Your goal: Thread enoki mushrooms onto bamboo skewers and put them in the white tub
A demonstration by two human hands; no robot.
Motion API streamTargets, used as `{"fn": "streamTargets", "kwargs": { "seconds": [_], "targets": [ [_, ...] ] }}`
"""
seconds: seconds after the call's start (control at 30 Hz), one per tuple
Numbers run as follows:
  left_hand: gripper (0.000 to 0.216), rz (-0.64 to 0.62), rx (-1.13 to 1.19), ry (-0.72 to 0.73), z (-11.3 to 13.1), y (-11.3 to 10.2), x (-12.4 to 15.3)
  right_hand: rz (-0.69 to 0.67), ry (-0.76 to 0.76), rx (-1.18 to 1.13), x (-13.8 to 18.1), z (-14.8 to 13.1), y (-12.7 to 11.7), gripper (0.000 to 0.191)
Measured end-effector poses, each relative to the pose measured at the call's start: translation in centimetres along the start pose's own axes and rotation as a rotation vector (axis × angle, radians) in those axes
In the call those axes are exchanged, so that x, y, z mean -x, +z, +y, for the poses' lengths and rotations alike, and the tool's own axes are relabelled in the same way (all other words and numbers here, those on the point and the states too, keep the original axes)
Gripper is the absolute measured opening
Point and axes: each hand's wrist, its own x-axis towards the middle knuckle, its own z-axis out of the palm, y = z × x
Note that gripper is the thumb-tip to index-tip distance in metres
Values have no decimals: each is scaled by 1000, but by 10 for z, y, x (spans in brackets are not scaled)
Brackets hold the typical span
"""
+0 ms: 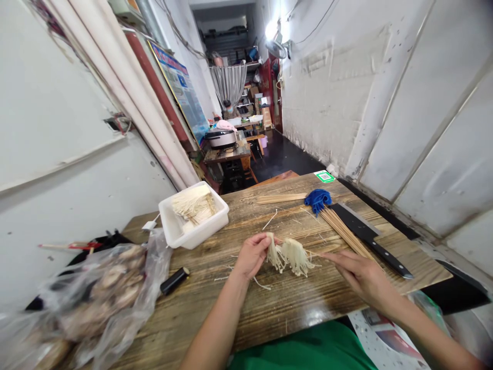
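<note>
My left hand pinches the top of a small pale bunch of enoki mushrooms on the wooden table. A thin bamboo skewer runs through the bunch toward my right hand, whose fingers close on its end. A pile of bamboo skewers lies just beyond my right hand, bound at the far end by a blue band. A white tray with more enoki mushrooms stands at the left rear of the table.
A black-handled knife lies right of the skewers. A second skewer bundle rests at the back. A clear bag of mushrooms and a black lighter sit left. White walls close both sides.
</note>
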Motion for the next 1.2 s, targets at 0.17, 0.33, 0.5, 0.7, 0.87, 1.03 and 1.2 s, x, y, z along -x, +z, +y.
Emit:
{"fn": "streamTargets", "kwargs": {
  "seconds": [0.17,0.33,0.5,0.7,0.87,1.03,1.2],
  "targets": [
    [33,-50,6,-6,5,3,4,16,-21,31,5,-7,-7,39],
    [30,-65,39,3,6,5,6,57,-11,103,7,-24,-17,37],
    [30,-45,10,33,8,12,9,71,-5,104,8,-28,-19,35],
    [29,-41,-92,57,13,21,15,59,-20,-23,8,-17,-21,36],
    [27,-58,-141,61,16,22,19,39,67,-109,8,-7,-21,27],
    [29,-43,-170,85,19,26,21,35,81,-155,6,-4,-19,27],
    [28,-64,-185,79,15,33,22,37,63,-170,0,-10,-18,26]
  ]
}}
